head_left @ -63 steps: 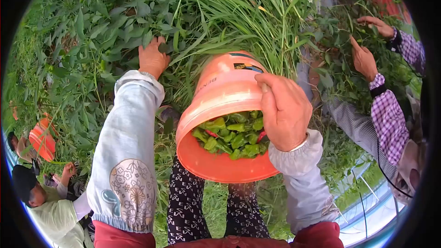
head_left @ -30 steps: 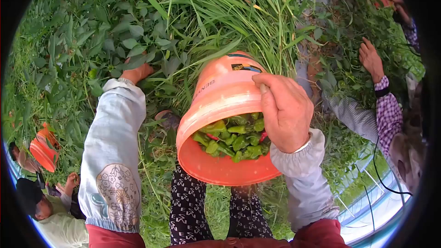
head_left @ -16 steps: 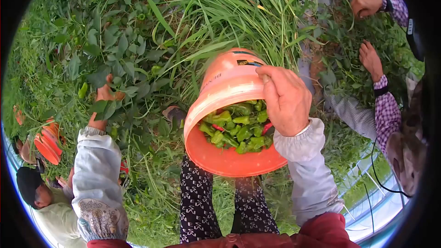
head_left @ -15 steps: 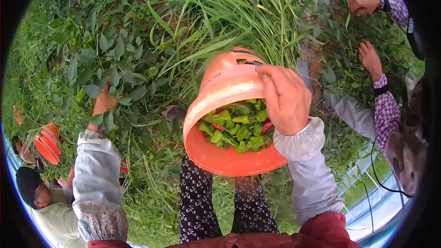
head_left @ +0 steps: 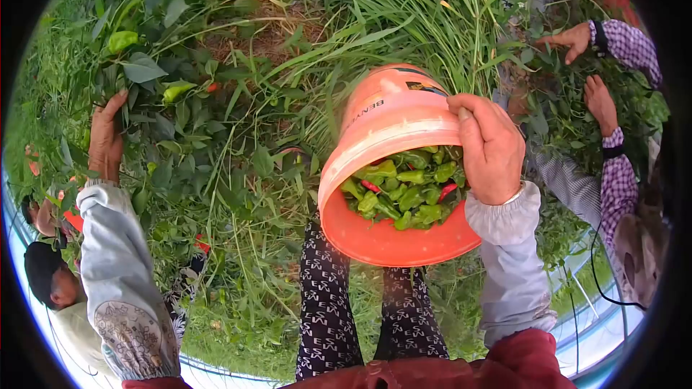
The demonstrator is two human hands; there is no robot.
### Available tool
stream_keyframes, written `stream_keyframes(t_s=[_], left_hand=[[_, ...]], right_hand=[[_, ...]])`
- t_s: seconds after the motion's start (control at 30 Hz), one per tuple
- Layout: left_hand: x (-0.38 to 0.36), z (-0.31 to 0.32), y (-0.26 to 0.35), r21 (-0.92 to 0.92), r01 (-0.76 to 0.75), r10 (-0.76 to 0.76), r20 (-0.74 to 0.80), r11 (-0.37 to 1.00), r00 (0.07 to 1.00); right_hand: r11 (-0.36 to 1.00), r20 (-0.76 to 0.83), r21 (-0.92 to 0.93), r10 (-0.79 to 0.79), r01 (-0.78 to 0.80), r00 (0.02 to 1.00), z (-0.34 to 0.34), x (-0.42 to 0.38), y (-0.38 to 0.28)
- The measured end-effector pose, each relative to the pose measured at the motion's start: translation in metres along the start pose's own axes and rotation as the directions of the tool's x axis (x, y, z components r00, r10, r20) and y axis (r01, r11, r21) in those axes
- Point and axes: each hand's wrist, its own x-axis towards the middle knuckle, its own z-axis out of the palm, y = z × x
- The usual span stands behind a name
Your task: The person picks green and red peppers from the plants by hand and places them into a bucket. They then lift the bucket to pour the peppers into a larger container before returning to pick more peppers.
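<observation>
My right hand [head_left: 494, 148] is closed over the rim of an orange bucket [head_left: 364, 133], which hangs tilted with its mouth toward me. Picked green peppers [head_left: 411, 191], a few of them red, fill its lower side. At the left, my left hand [head_left: 106, 142] reaches into a pepper plant [head_left: 166, 126]; its thumb and fingers close on the foliage, and leaves cover part of the fingertips. Just above and right of that hand, a green pepper [head_left: 122, 41] and another pale green pepper [head_left: 176, 91] hang on the plant. A small reddish pepper [head_left: 213, 87] shows beside them.
Tall grass [head_left: 432, 21] stands ahead of the bucket. On the right, a co-worker's hands [head_left: 600, 104] and checked sleeves [head_left: 621, 180] are among plants. Another person in a dark cap [head_left: 42, 274] is low at the left. My patterned trouser legs [head_left: 328, 302] are below the bucket.
My left hand has moved left and forward, and the foliage is pulled aside, showing more hanging peppers. The bucket, still held in my right hand, appears farther right in view.
</observation>
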Motion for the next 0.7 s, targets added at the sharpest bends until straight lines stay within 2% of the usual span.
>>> stream_keyframes(t_s=[0.07,0.23,0.3,0.33,0.37,0.43,0.47,0.5,0.57,0.63,0.7], left_hand=[[-0.008,-0.019,-0.008,-0.208,0.057,-0.063,-0.021,0.976,0.998],[-0.014,-0.027,-0.032,-0.237,-0.097,0.056,-0.176,0.967,0.983],[-0.02,-0.03,-0.036,-0.286,0.033,-0.058,-0.081,0.958,0.995],[-0.018,-0.034,-0.039,-0.285,0.043,-0.063,-0.061,0.958,0.996],[-0.017,-0.028,-0.04,-0.321,0.007,-0.043,-0.105,0.947,0.994],[-0.014,-0.026,-0.045,-0.355,-0.037,-0.017,-0.148,0.934,0.989],[-0.017,-0.023,-0.043,-0.379,-0.046,-0.009,-0.143,0.924,0.99],[-0.02,-0.019,-0.039,-0.376,-0.033,-0.024,-0.146,0.926,0.989],[-0.022,-0.019,-0.038,-0.389,-0.031,-0.031,-0.152,0.921,0.988],[-0.019,-0.022,-0.043,-0.389,-0.038,-0.022,-0.148,0.921,0.989],[-0.022,-0.016,-0.04,-0.394,-0.045,-0.02,-0.16,0.918,0.987]], right_hand=[[1.0,-0.001,0.019,0.011,-0.011,1.0,-0.001,-0.001,-0.002],[0.999,-0.004,0.028,0.024,-0.024,1.0,-0.002,0.003,-0.008],[0.998,0.1,0.059,0.015,-0.021,0.995,-0.01,0.004,-0.008],[0.994,0.172,0.109,-0.037,0.018,0.984,-0.018,0.005,-0.003],[0.985,0.239,0.166,-0.093,0.054,0.967,-0.025,0.005,0.001],[0.995,0.308,0.079,-0.088,0.067,0.947,-0.037,0.0,0.005],[0.991,0.375,-0.097,-0.054,0.097,0.925,-0.044,-0.006,0.008],[0.987,0.367,-0.116,-0.059,0.109,0.928,-0.048,-0.013,0.011],[0.958,0.403,-0.125,0.287,-0.258,0.869,-0.049,-0.03,0.017],[0.951,0.364,-0.158,0.307,-0.267,0.879,-0.046,-0.039,0.031],[0.929,0.429,-0.147,0.369,-0.339,0.825,-0.048,-0.04,0.039]])
